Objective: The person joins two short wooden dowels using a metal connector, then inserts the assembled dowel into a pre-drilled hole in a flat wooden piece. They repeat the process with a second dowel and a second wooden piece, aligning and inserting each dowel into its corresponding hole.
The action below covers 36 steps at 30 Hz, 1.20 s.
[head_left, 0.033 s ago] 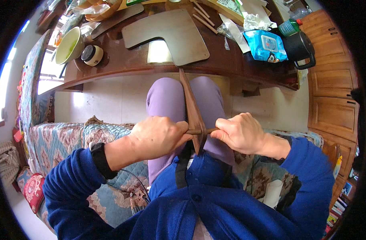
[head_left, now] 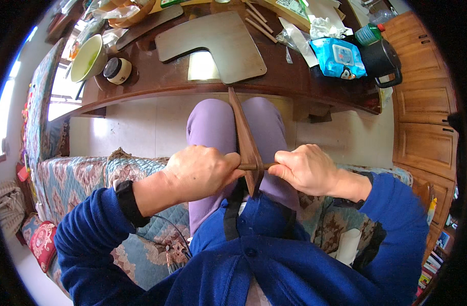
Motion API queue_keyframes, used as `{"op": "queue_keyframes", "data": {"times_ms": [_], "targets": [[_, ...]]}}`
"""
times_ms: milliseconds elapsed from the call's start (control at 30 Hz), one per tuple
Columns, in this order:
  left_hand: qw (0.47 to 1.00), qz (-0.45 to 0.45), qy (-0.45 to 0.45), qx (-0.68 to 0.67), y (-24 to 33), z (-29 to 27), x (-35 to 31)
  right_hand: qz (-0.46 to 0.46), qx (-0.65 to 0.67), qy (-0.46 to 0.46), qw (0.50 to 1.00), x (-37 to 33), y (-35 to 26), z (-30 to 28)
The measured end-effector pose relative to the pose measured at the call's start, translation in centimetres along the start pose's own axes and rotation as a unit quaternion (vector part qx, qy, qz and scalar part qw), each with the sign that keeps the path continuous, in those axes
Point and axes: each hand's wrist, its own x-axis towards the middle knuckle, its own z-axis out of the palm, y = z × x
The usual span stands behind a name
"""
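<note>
My left hand (head_left: 203, 172) and my right hand (head_left: 306, 169) are both closed around a thin brown wooden rod (head_left: 248, 167), one at each end. Between my hands the rod crosses a brown wooden board (head_left: 247, 136), which stands nearly on edge between my knees. Whether the rod passes through the board or over its edge I cannot tell. The board's far tip comes close to the table's front edge. On the table beyond lies a flat L-shaped board (head_left: 236, 48) with a greyish-brown face.
The dark wooden table (head_left: 157, 86) bears a green bowl (head_left: 89, 58), a dark-lidded jar (head_left: 117, 70), several thin rods (head_left: 262, 30), a blue wipes pack (head_left: 338, 58), a black mug (head_left: 381, 62) and a green bottle (head_left: 369, 34). I sit on a quilted sofa (head_left: 85, 176). Wooden cabinets (head_left: 424, 99) stand at right.
</note>
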Motion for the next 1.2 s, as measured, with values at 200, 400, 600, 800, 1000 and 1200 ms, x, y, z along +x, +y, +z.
{"op": "queue_keyframes", "data": {"times_ms": [200,400,600,800,1000,1200], "targets": [[0.984,0.080,0.078,0.137,-1.1,-0.3,-0.4,0.067,0.340,-0.174,0.922,1.8,0.8,0.2],[0.971,0.108,0.144,0.155,-1.4,0.5,-0.4,0.202,0.426,-0.357,0.806,3.1,1.6,-1.6],[0.997,-0.032,0.000,-0.074,-0.6,0.2,-0.6,-0.038,0.060,-0.024,0.997,1.1,0.3,-2.5],[0.962,-0.001,-0.039,-0.270,-1.2,-0.2,0.3,-0.170,-0.166,0.156,0.959,1.0,0.8,-0.1],[0.999,-0.038,-0.021,0.009,0.0,-0.4,0.1,-0.066,-0.070,0.063,0.993,0.3,0.6,0.1],[0.986,0.054,0.078,0.135,-0.3,-0.2,0.0,0.041,0.234,-0.110,0.965,1.2,1.0,-0.3]]}}
